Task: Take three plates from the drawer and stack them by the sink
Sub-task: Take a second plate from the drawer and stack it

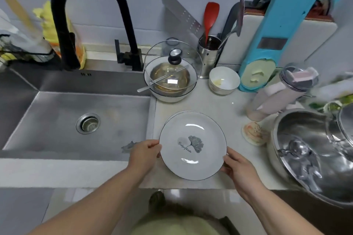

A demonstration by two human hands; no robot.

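Observation:
A white plate (193, 145) with a dark rim and a grey leaf print is held over the counter just right of the steel sink (76, 118). My left hand (145, 151) grips its left edge and my right hand (236, 164) grips its lower right edge. Under it, the rim of another white plate (172, 116) peeks out at the upper left, lying on the counter. I cannot tell how many plates lie beneath. The drawer is out of view.
Behind the plates stand a bowl with a glass lid (172, 74), a small white bowl (223, 80) and a utensil holder (208, 53). A large steel pot (313, 150) and a tipped tumbler (280, 93) crowd the right. A black faucet (80, 15) arches over the sink.

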